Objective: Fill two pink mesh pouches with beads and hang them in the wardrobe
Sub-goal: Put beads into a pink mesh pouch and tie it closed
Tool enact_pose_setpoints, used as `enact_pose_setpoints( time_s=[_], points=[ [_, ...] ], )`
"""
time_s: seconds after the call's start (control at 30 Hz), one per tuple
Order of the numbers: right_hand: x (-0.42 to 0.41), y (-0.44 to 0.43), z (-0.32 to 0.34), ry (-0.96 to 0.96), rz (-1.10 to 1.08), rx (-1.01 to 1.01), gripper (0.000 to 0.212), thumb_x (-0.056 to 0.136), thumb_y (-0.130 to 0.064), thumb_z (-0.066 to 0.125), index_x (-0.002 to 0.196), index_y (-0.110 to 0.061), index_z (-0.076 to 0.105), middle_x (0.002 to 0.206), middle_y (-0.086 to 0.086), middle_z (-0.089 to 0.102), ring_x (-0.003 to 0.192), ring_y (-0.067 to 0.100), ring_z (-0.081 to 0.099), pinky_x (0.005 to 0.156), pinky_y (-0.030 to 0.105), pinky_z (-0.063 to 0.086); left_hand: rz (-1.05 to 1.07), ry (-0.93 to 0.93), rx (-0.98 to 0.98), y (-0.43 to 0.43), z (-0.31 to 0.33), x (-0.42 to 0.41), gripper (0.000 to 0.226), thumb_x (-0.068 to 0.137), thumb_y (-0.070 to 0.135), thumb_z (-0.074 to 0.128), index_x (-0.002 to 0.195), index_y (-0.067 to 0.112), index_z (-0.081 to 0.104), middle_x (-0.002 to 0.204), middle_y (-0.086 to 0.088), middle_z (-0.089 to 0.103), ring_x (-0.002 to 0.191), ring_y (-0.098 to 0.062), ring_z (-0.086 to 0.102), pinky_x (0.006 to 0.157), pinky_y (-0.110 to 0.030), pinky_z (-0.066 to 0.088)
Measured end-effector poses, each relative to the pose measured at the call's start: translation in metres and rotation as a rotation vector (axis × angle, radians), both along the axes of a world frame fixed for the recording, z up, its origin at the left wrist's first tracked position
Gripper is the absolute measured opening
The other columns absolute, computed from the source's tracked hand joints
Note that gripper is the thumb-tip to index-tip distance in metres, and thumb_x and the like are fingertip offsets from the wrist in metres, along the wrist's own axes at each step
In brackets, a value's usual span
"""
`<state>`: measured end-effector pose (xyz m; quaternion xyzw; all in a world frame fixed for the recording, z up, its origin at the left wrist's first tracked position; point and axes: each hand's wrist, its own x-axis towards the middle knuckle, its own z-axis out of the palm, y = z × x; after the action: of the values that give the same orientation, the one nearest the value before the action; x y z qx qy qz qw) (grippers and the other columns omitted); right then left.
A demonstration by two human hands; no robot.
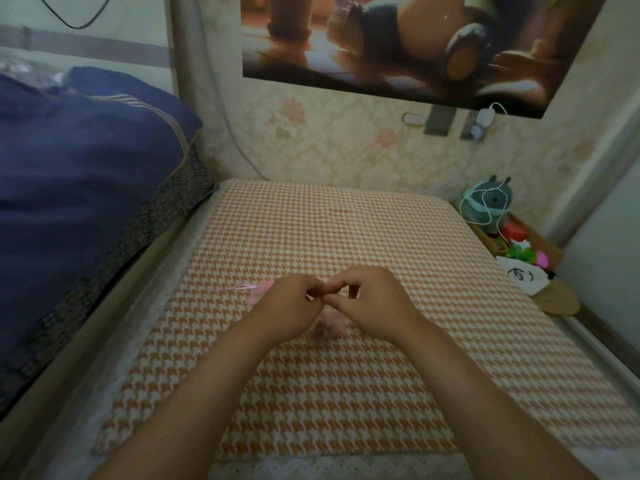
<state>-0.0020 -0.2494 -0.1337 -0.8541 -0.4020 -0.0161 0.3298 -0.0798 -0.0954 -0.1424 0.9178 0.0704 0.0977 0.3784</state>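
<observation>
Both hands meet over the middle of an orange-and-white houndstooth cushion (346, 237). My left hand (289, 308) and my right hand (372, 303) pinch together at the fingertips on the top of a pink mesh pouch (329, 325), whose filled body shows below and between the hands, resting on the cushion. A second pink mesh pouch (258, 292) with thin pink drawstrings lies on the cushion just left of my left hand, partly hidden behind it. No loose beads show.
A bed with a dark blue quilt (79, 174) runs along the left. Against the right wall sits a box of toys (516, 244) with a teal plush, a white cable and a flat round tan object. Wallpapered wall and a poster lie ahead.
</observation>
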Motion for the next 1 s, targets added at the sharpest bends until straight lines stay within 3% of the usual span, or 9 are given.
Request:
enact_pose_setpoints(
  time_s=[0.13,0.27,0.37,0.5,0.67,0.8,1.0],
  points=[
    [0.002,-0.004,0.003,0.031,0.001,0.036,0.014,0.088,-0.026,0.072,0.098,-0.034,0.077,0.090,-0.022,0.069,0.076,0.001,0.060,0.073,0.024,0.053,-0.001,-0.006,-0.001,-0.001,-0.001,0.000,0.024,0.096,0.022,0.056,0.115,0.020,0.071,0.101,0.008,0.068,0.079,0.004,0.054,0.064,-0.003,0.035],
    [0.013,-0.018,0.004,0.059,-0.094,0.094,0.017,0.090,-0.020,0.069,0.098,-0.034,0.077,0.094,-0.024,0.070,0.072,-0.003,0.061,0.072,0.018,0.051,0.013,0.002,0.045,-0.003,0.001,0.000,0.027,0.096,0.020,0.055,0.119,0.018,0.069,0.119,0.005,0.068,0.091,-0.002,0.054,0.079,-0.013,0.039],
    [0.023,-0.031,-0.001,0.059,-0.153,-0.030,0.017,0.091,-0.021,0.068,0.098,-0.035,0.076,0.096,-0.022,0.070,0.072,-0.007,0.059,0.076,0.022,0.053,0.023,-0.008,0.058,-0.003,-0.002,0.000,0.026,0.095,0.020,0.056,0.117,0.019,0.069,0.117,0.008,0.067,0.088,0.000,0.054,0.069,-0.005,0.037],
    [0.029,-0.043,-0.012,0.059,-0.156,-0.277,0.017,0.088,-0.023,0.068,0.098,-0.034,0.077,0.100,-0.018,0.071,0.090,0.000,0.063,0.086,0.032,0.056,0.054,-0.001,0.050,-0.005,-0.006,0.002,0.023,0.095,0.025,0.056,0.114,0.026,0.069,0.109,0.011,0.068,0.078,0.004,0.059,0.058,-0.002,0.038],
    [0.029,-0.042,-0.018,-0.025,-0.177,-0.473,0.013,0.081,-0.036,0.072,0.094,-0.039,0.075,0.095,-0.016,0.067,0.095,0.007,0.064,0.071,0.024,0.044,0.057,-0.015,0.060,-0.007,-0.007,0.004,0.023,0.095,0.025,0.056,0.115,0.025,0.068,0.107,0.015,0.065,0.079,0.009,0.056,0.060,-0.003,0.037],
    [0.031,-0.038,-0.025,-0.096,-0.198,-0.531,0.006,0.080,-0.043,0.072,0.083,-0.038,0.073,0.122,-0.008,0.069,0.095,0.006,0.066,0.068,0.025,0.046,0.057,-0.012,0.071,-0.005,-0.011,0.007,0.023,0.095,0.027,0.056,0.114,0.026,0.069,0.109,0.012,0.068,0.079,0.009,0.057,0.055,-0.001,0.039],
    [0.032,-0.034,-0.030,-0.114,-0.216,-0.569,0.014,0.084,-0.044,0.069,0.089,-0.032,0.076,0.090,-0.013,0.070,0.084,0.012,0.065,0.068,0.027,0.050,0.042,-0.005,0.079,-0.005,-0.012,0.009,0.023,0.096,0.026,0.056,0.114,0.025,0.069,0.108,0.012,0.068,0.080,0.010,0.057,0.056,0.000,0.037]
  ],
)
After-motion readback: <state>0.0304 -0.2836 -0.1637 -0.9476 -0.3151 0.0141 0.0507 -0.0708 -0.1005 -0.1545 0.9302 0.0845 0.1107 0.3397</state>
